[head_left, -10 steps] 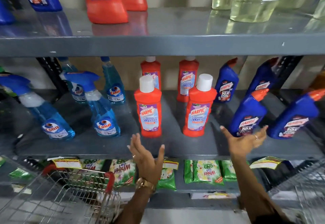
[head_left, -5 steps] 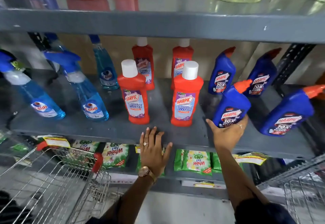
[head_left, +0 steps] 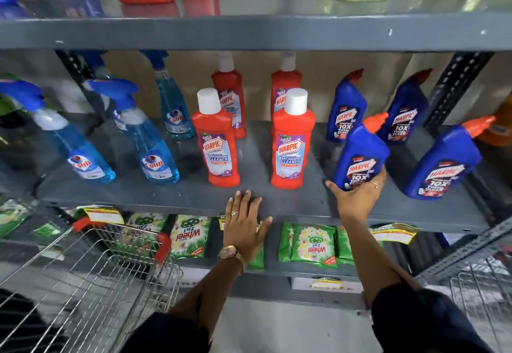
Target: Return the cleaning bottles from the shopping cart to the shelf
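Note:
My right hand [head_left: 357,200] cups the base of a blue Harpic toilet cleaner bottle [head_left: 361,153] that stands on the grey middle shelf [head_left: 194,197]. My left hand [head_left: 243,225] lies flat and open on the shelf's front edge, below two red Harpic bathroom cleaner bottles [head_left: 219,142] [head_left: 291,142]. Two more red bottles stand behind them. Blue Colin spray bottles [head_left: 149,142] [head_left: 72,144] stand at the left. More blue Harpic bottles [head_left: 443,164] [head_left: 346,108] stand at the right. The wire shopping cart [head_left: 91,277] with red handle ends is at the lower left; I see no bottles in it.
The upper shelf [head_left: 249,33] overhangs the bottles and carries red, blue and clear yellow bottles. Green Wheel detergent packs [head_left: 307,244] lie on the shelf below. A black upright post [head_left: 454,89] stands at the right. A second wire basket [head_left: 482,291] is at the lower right.
My right hand went from open in the air to gripping the blue Harpic bottle's base. My left hand turned palm down and came to rest on the shelf edge.

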